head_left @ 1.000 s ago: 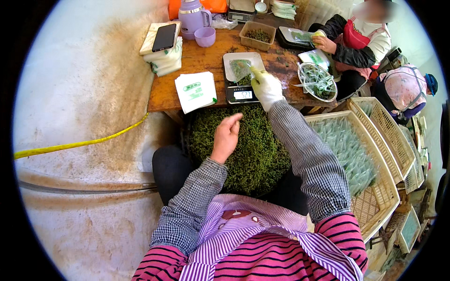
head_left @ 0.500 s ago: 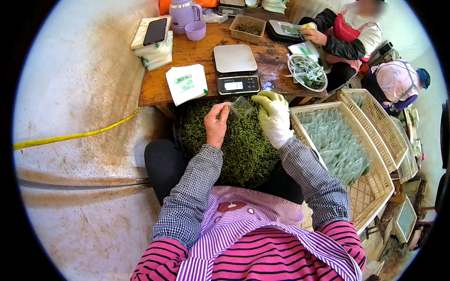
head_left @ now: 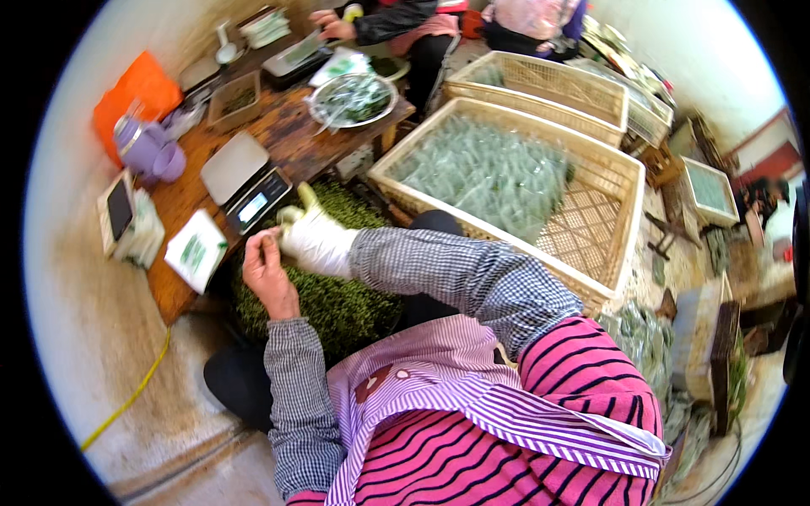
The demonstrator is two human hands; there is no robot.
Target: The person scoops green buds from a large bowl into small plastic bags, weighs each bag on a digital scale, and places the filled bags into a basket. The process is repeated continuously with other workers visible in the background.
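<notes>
My bare left hand [head_left: 271,277] is closed in a pinch above a heap of small green buds or leaves [head_left: 354,302]. In the earlier picture it grips a small clear plastic bag; now that bag is hard to make out in the blur. My right hand [head_left: 319,243], in a white and yellowish glove, meets the left fingertips. Its fingers are mostly curled in and one points up; what they hold is hidden. Just beyond my hands, a digital scale [head_left: 238,165] with a lit display and bare plate stands on the wooden table [head_left: 291,126].
White printed bags [head_left: 196,250] lie at the table's near edge, by a phone [head_left: 120,209] on a stack. A purple jug [head_left: 139,143] and bowl of bags [head_left: 353,99] stand farther back. Right, a cream crate [head_left: 601,244] holds filled clear bags. A co-worker's hand [head_left: 336,25] works beyond.
My view has swung right, so the table now sits farther left and more crates show. My hands have come together at the fingertips; before, they were apart with the bag in my left.
</notes>
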